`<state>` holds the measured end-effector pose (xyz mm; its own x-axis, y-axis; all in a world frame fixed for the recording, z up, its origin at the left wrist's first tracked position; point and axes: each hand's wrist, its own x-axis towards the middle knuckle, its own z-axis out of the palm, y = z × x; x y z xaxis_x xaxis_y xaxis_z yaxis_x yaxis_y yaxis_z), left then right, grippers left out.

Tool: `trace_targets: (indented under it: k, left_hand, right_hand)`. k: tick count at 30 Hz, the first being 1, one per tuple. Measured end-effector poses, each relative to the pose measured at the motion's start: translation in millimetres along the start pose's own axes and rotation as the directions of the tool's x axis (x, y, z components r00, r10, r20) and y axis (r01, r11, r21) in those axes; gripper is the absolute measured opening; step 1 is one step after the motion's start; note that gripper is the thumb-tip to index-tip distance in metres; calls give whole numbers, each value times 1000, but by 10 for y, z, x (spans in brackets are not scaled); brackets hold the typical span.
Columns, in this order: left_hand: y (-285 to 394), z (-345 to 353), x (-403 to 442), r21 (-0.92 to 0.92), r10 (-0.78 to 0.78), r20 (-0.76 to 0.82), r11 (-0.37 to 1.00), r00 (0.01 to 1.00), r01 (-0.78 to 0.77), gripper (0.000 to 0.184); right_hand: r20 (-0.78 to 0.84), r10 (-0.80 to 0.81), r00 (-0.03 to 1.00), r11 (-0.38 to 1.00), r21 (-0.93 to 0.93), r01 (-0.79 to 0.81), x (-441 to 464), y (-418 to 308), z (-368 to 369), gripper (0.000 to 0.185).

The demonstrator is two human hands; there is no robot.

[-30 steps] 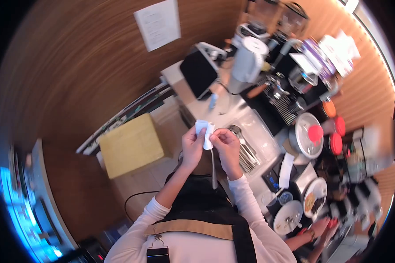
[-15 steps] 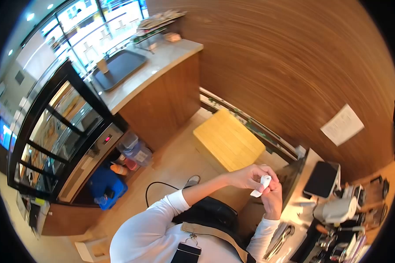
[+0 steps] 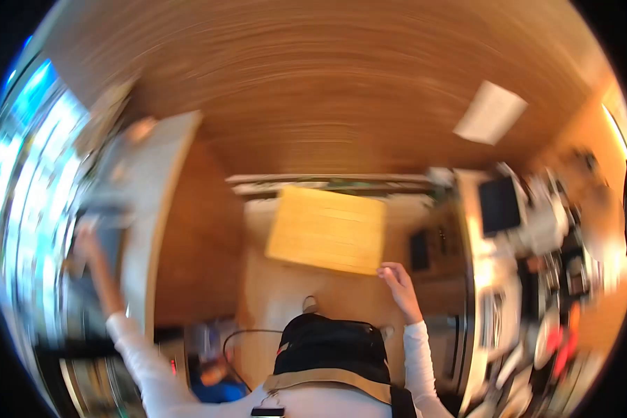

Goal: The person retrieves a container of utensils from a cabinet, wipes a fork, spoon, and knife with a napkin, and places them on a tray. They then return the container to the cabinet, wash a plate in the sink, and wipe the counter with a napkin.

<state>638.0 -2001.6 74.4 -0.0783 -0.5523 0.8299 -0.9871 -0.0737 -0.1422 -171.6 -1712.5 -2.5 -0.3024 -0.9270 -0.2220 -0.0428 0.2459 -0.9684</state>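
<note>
My left hand (image 3: 88,242) is stretched out far to the left, over the dark tray (image 3: 111,254) on the counter. Motion smears its fingers, and I cannot make out whether they hold anything. In front of my body, my right hand (image 3: 399,285) hangs with loosely bent fingers, thumb apart, and nothing visible in them. In the view it appears beside the near right corner of a yellow wooden top (image 3: 327,230), which stands low over the floor; whether they touch is unclear.
A stone-topped counter (image 3: 161,167) runs along the left. On the right, a worktop (image 3: 475,261) bears a black-topped device (image 3: 499,205) and several blurred utensils. A paper sheet (image 3: 491,113) hangs on the wooden wall. A black cable (image 3: 240,334) curves over the floor.
My hands have parted from the white paper-like piece they held together; it is no longer discernible. The left has swung out to the counter, the right has lowered. My view has turned right.
</note>
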Motion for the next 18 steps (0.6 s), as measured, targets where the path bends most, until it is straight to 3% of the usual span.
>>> trace_targets:
  k: [3, 6, 8, 11, 16, 18]
  left_hand:
    - [235, 443, -81, -78, -261, 279, 953, 924, 292, 16]
    - [852, 598, -291, -33, -346, 391, 921, 853, 388, 17]
    - [1244, 595, -401, -10, -357, 418, 918, 835, 397, 17]
    - [1703, 625, -462, -7, -346, 449, 920, 824, 391, 17]
    - [2158, 557, -462, -22, -323, 433, 930, 842, 368, 18]
    - [2325, 477, -408, -25, -310, 408, 937, 859, 350, 19]
  right_hand:
    - [-402, 95, 911, 964, -191, -185, -497, 850, -463, 32]
    - [-690, 138, 710, 852, -283, -441, -1177, 1424, -798, 33]
    - [-773, 266, 576, 831, -118, -543, -1619, 1680, -997, 43]
    - [-834, 329, 442, 836, 39, -548, -2057, 1726, -1174, 40]
    - [-922, 223, 317, 871, 43, -489, -2186, 1407, -1596, 27]
    - [-956, 58, 287, 833, -112, -542, -2163, 1461, -1994, 21]
